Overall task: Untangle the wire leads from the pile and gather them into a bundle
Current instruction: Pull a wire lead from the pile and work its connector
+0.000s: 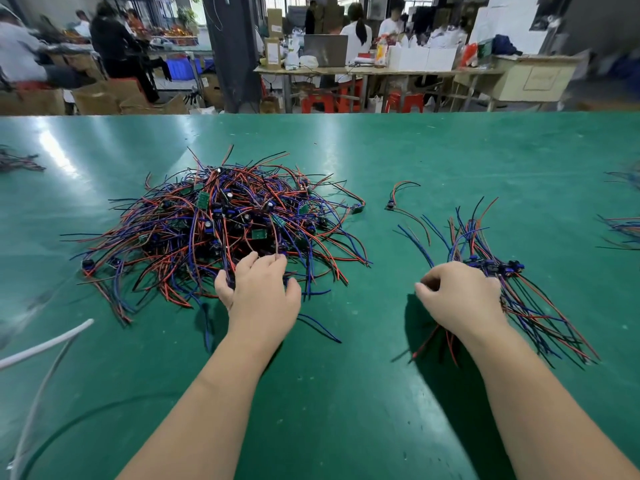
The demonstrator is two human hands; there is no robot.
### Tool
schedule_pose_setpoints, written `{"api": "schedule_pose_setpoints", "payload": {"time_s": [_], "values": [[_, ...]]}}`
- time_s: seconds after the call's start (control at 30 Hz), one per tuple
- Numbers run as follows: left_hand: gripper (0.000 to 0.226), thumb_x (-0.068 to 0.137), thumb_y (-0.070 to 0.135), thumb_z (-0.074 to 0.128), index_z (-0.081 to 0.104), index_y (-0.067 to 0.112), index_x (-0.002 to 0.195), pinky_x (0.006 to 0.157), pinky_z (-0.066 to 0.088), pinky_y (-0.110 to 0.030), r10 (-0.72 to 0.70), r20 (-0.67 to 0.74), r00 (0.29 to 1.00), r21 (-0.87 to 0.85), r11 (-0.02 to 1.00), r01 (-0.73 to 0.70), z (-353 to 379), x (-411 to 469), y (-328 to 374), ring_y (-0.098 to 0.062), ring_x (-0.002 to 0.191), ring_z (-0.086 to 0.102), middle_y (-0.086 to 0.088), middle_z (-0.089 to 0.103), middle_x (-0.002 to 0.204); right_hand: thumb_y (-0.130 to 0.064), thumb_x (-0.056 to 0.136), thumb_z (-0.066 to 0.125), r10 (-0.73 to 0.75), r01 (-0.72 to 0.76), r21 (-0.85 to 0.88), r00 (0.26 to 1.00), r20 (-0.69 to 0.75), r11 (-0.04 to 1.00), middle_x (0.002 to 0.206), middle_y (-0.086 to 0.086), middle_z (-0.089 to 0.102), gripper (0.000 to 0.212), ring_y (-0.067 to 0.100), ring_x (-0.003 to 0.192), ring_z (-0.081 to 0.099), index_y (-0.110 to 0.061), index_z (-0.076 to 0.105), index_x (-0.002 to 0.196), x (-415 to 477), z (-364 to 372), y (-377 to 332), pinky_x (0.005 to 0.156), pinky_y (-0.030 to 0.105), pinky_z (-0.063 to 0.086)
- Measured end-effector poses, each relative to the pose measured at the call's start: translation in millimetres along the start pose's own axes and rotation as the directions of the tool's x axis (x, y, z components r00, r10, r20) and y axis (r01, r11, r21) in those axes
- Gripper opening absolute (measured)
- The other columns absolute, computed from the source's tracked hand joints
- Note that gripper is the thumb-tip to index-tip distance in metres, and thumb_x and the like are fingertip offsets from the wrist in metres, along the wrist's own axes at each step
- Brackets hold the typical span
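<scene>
A tangled pile of wire leads [221, 223], red, blue and black with small green boards, lies on the green table [346, 393] at centre left. My left hand [259, 292] reaches into the pile's near edge, its fingers curled round a few leads there. My right hand [460, 299] grips a gathered bundle of leads [526, 306] at the right; the bundle's small parts sit just beyond my fingers and its wires fan out on both sides of the hand. One single lead [401, 199] lies apart between pile and bundle.
A white cable [45, 344] and a dark cable [69, 424] cross the table's near left. More wire bunches lie at the far left edge [17, 161] and the right edge [623, 226]. Beyond the table stand people, benches, boxes and red stools.
</scene>
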State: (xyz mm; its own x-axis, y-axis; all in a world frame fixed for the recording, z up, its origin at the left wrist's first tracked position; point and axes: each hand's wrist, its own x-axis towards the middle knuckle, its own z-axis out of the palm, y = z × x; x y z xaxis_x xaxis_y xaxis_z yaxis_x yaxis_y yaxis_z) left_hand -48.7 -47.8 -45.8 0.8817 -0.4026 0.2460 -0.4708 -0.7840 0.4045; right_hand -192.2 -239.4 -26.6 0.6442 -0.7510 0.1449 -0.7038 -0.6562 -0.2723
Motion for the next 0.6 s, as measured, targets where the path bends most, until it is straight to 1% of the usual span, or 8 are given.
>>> {"api": "schedule_pose_setpoints", "payload": {"time_s": [0.1,0.2,0.27,0.33,0.37,0.43,0.53,0.6], "values": [[0.031,0.093,0.024,0.048,0.063,0.027,0.120,0.106,0.018,-0.045,-0.028,-0.149,0.988,-0.221,0.975,-0.005,-7,1,3,-0.011,0.126,0.042,0.011,0.060,0.125,-0.028,0.089,0.053,0.021,-0.021,0.002,0.998,-0.056,1.000,0.085,-0.004,0.068,0.018,0.024,0.089,0.060,-0.023,0.070,0.083,2,-1,3,0.085,0.036,0.029],[0.028,0.087,0.016,0.052,0.071,0.022,0.107,0.099,0.036,-0.041,0.103,-0.337,0.936,-0.420,0.873,-0.247,-21,-5,13,-0.016,0.111,0.055,0.007,0.068,0.109,-0.021,0.090,0.057,-0.072,0.137,0.316,0.975,-0.210,0.939,0.083,-0.001,0.070,0.017,0.018,0.076,0.060,-0.015,0.071,0.084,0,0,0,0.074,0.029,0.043],[0.027,0.083,0.011,0.053,0.073,0.015,0.101,0.094,0.044,-0.044,0.286,-0.434,0.854,-0.376,0.804,-0.461,-26,-12,20,-0.020,0.105,0.059,0.004,0.070,0.103,-0.028,0.095,0.053,-0.064,0.134,0.625,0.989,-0.133,0.769,0.078,0.002,0.071,0.024,0.016,0.061,0.059,-0.016,0.071,0.085,-2,0,-10,0.061,0.028,0.044],[0.029,0.081,0.011,0.052,0.074,0.013,0.099,0.095,0.044,-0.039,0.442,-0.475,0.761,-0.300,0.732,-0.612,-25,-20,29,-0.018,0.103,0.060,0.005,0.071,0.102,-0.039,0.097,0.044,-0.082,-0.040,0.900,0.993,0.084,0.434,0.085,0.005,0.073,0.032,0.016,0.057,0.058,-0.019,0.068,0.096,-6,-3,-22,0.056,0.027,0.040],[0.029,0.079,0.011,0.052,0.074,0.014,0.098,0.096,0.043,-0.036,0.500,-0.476,0.724,-0.295,0.685,-0.667,-24,-24,33,-0.018,0.102,0.060,0.005,0.071,0.102,-0.046,0.094,0.042,-0.128,-0.159,0.953,0.972,0.197,0.256,0.089,0.007,0.074,0.038,0.016,0.058,0.058,-0.018,0.065,0.104,-7,-5,-27,0.056,0.026,0.038],[0.030,0.077,0.011,0.053,0.075,0.014,0.097,0.096,0.043,-0.033,0.602,-0.450,0.660,-0.307,0.589,-0.747,-21,-33,42,-0.017,0.102,0.060,0.006,0.071,0.104,-0.053,0.081,0.043,-0.231,-0.333,0.943,0.916,0.329,0.019,0.091,0.011,0.073,0.052,0.016,0.061,0.059,-0.015,0.057,0.113,-7,-7,-32,0.056,0.025,0.038],[0.027,0.072,0.013,0.056,0.076,0.017,0.088,0.093,0.046,-0.036,0.724,-0.354,0.592,-0.334,0.494,-0.803,-13,-46,53,-0.016,0.101,0.062,0.008,0.072,0.101,-0.034,0.077,0.055,-0.318,-0.394,0.908,0.887,0.335,-0.144,0.089,0.017,0.070,0.044,0.019,0.063,0.060,-0.007,0.058,0.113,-10,-9,-31,0.057,0.025,0.048],[0.020,0.067,0.012,0.055,0.074,0.018,0.072,0.088,0.047,-0.039,0.762,-0.286,0.582,-0.383,0.465,-0.798,-8,-50,56,-0.016,0.097,0.063,0.009,0.073,0.091,-0.013,0.073,0.062,-0.336,-0.365,0.922,0.890,0.307,-0.125,0.087,0.016,0.072,0.035,0.017,0.062,0.064,-0.004,0.063,0.107,-13,-9,-30,0.057,0.021,0.051]]}}
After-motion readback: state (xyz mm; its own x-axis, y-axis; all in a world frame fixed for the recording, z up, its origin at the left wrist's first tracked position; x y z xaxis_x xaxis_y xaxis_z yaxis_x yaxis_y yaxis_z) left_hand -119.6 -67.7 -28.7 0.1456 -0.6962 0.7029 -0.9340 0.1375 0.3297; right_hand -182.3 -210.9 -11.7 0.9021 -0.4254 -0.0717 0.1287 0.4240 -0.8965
